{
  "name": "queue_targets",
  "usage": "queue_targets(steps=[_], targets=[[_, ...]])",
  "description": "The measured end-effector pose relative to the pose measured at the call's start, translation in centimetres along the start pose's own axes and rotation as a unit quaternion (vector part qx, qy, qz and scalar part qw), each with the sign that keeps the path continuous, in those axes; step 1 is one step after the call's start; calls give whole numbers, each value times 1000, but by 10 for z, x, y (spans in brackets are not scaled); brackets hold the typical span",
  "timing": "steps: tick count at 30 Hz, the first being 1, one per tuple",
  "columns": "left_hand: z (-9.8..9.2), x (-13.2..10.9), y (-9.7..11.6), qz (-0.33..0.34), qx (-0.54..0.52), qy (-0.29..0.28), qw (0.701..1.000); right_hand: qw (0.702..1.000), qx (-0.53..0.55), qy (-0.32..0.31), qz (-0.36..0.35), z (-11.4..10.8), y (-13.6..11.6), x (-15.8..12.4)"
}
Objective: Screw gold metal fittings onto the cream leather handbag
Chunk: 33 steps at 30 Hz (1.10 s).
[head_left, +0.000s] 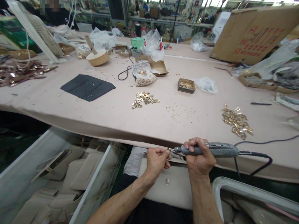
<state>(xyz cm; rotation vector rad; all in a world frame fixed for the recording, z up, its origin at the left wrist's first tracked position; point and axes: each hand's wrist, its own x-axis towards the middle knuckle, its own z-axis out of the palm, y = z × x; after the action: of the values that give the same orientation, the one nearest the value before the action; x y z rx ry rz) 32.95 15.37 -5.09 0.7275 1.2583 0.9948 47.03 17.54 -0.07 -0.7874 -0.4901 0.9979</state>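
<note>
My right hand (199, 155) is wrapped round a grey electric screwdriver (219, 150), which lies level with its tip pointing left. At that tip, the fingers of my left hand (158, 160) are pinched together on something small that I cannot make out. Beneath both hands a beige bag (167, 185) rests on my lap, with a small metal fitting (167, 181) on its front. On the table (112, 115) lie a pile of gold metal plates (144, 99), a second pile of gold frames (237, 122) and some scattered tiny screws (181, 112).
A bin (93, 183) of beige bags stands at the lower left, another bin (219, 183) at the lower right. The table holds a black sheet (87, 87), a small box (186, 86), a tape roll (98, 58) and a large carton (254, 34). The screwdriver's cable (268, 141) trails right.
</note>
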Motion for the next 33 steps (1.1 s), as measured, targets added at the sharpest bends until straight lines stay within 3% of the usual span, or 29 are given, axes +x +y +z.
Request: queue_targets(steps=[12,23,29,33], targets=[[2,-5,4,-3,6,-5,1000,987,-119,-51,-99,26,-2,-14],[1,-2,-1,20,54,-9,998,947,-243,-205,-54,21,1,-15],[-1,1,-3,101,126,-5,987,902,-291,-317,-28,21,-2,-9],[-1,0,-2,121,140,-7,983,892,-298,-338,-22,23,-4,-8]])
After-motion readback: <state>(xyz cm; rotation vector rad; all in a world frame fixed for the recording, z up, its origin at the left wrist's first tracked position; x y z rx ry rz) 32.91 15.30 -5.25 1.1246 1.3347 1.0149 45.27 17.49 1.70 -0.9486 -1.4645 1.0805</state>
